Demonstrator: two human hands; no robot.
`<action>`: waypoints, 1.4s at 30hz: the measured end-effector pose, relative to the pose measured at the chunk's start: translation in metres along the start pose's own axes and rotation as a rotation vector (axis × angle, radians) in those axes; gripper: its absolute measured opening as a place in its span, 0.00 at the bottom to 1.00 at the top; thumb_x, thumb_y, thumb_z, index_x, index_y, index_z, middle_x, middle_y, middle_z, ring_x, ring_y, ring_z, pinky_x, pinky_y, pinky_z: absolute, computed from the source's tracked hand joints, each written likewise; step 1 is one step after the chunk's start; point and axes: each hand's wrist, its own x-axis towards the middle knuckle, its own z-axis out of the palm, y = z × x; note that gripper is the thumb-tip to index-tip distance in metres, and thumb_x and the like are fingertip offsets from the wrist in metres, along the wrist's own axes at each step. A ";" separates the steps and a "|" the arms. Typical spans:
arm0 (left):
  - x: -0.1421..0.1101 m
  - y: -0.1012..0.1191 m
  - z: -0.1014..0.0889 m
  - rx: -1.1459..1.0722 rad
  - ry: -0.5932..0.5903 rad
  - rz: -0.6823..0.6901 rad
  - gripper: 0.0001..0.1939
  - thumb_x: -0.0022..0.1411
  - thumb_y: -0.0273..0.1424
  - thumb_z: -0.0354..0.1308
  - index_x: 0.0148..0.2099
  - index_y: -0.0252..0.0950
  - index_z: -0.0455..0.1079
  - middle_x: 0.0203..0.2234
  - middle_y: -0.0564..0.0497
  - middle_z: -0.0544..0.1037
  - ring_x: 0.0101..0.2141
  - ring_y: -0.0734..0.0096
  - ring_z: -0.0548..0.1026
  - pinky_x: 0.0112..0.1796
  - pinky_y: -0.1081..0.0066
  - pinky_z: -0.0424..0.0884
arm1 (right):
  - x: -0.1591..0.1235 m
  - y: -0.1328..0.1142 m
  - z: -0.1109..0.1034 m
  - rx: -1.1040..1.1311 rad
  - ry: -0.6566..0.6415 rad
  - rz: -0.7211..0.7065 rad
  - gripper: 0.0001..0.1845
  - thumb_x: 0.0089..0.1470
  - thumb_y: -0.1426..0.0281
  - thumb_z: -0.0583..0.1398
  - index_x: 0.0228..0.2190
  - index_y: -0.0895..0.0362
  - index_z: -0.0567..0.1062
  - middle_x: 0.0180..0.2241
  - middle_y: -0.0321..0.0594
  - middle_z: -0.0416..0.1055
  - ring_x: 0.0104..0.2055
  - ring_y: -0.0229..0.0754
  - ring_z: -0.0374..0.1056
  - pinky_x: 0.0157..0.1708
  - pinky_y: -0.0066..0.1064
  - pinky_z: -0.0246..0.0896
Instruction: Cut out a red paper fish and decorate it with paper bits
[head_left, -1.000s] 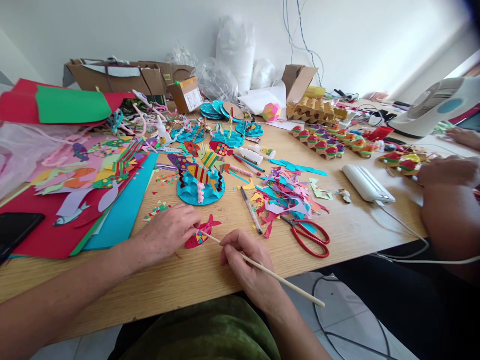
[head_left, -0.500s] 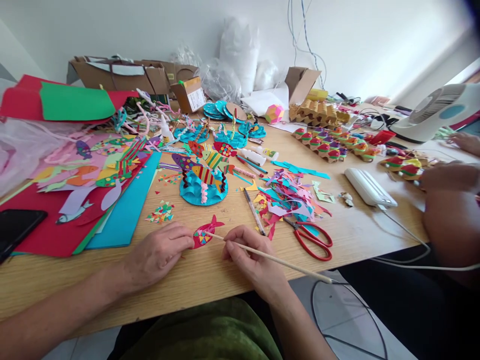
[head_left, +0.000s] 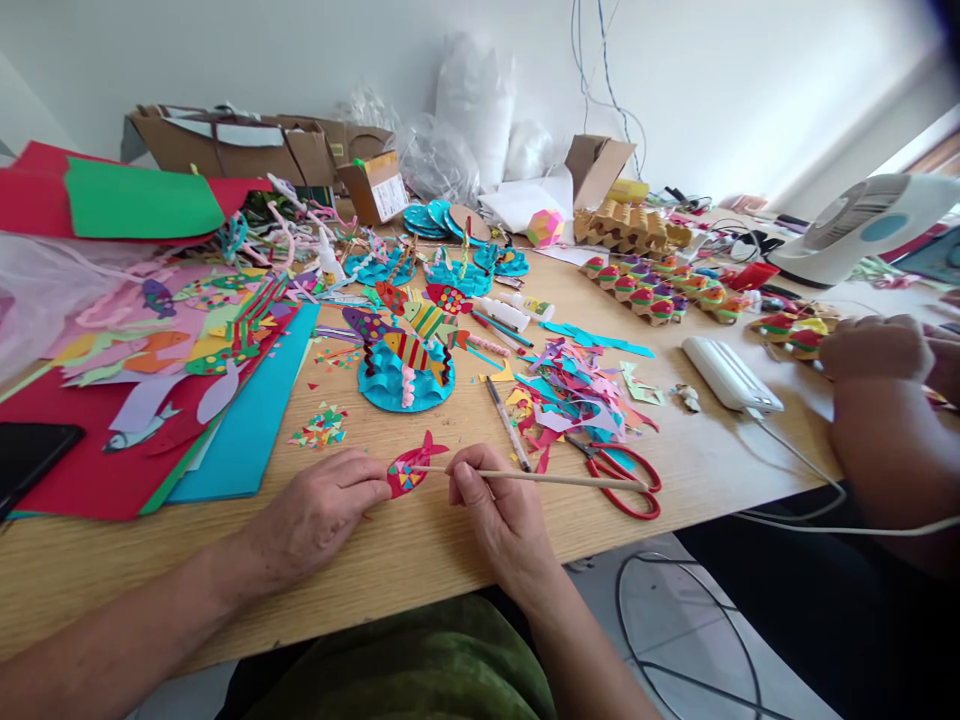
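Note:
My left hand (head_left: 319, 508) pinches the head end of a red paper fish (head_left: 406, 482) lying on the table. Small coloured paper triangles and some pink cover the fish's body. Between the thumb and fingers of my right hand (head_left: 501, 515) is a thin wooden stick (head_left: 566, 479), its tip touching the fish near the triangles. A heap of tiny paper triangles (head_left: 321, 427) lies just beyond my left hand. Behind the fish stands a blue round base with striped and dotted paper fish (head_left: 406, 393).
Red-handled scissors (head_left: 624, 482), a pen (head_left: 508, 424) and paper scraps (head_left: 574, 385) lie to the right. A white power bank (head_left: 731, 374) with a cable is further right, near another person's arm (head_left: 874, 440). Coloured paper sheets (head_left: 259, 440) and a phone (head_left: 34, 462) are at left.
The stick's back end has swung up, so it now lies nearly level over the scissors' handles. Its tip stays at the fish. The other person's hand at right has shifted.

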 end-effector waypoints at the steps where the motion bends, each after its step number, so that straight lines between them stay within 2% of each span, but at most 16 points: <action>1: 0.000 0.000 0.000 0.000 0.003 0.003 0.16 0.65 0.20 0.42 0.41 0.35 0.71 0.37 0.47 0.78 0.38 0.66 0.74 0.40 0.69 0.70 | 0.000 0.000 0.001 -0.011 -0.004 -0.006 0.12 0.62 0.68 0.50 0.27 0.56 0.67 0.22 0.32 0.63 0.25 0.36 0.60 0.26 0.26 0.53; 9: 0.000 -0.001 0.002 -0.007 0.042 0.029 0.15 0.66 0.21 0.43 0.41 0.36 0.71 0.36 0.48 0.78 0.37 0.67 0.74 0.38 0.69 0.71 | -0.002 -0.002 0.003 -0.059 0.010 -0.061 0.13 0.62 0.69 0.50 0.26 0.56 0.67 0.21 0.32 0.63 0.25 0.36 0.60 0.26 0.26 0.52; 42: 0.002 0.000 0.002 -0.012 0.043 0.008 0.15 0.65 0.20 0.43 0.39 0.35 0.71 0.34 0.48 0.78 0.36 0.67 0.74 0.37 0.70 0.71 | 0.001 0.001 0.006 -0.058 -0.014 -0.119 0.12 0.62 0.70 0.50 0.28 0.56 0.67 0.22 0.33 0.64 0.25 0.36 0.62 0.26 0.26 0.54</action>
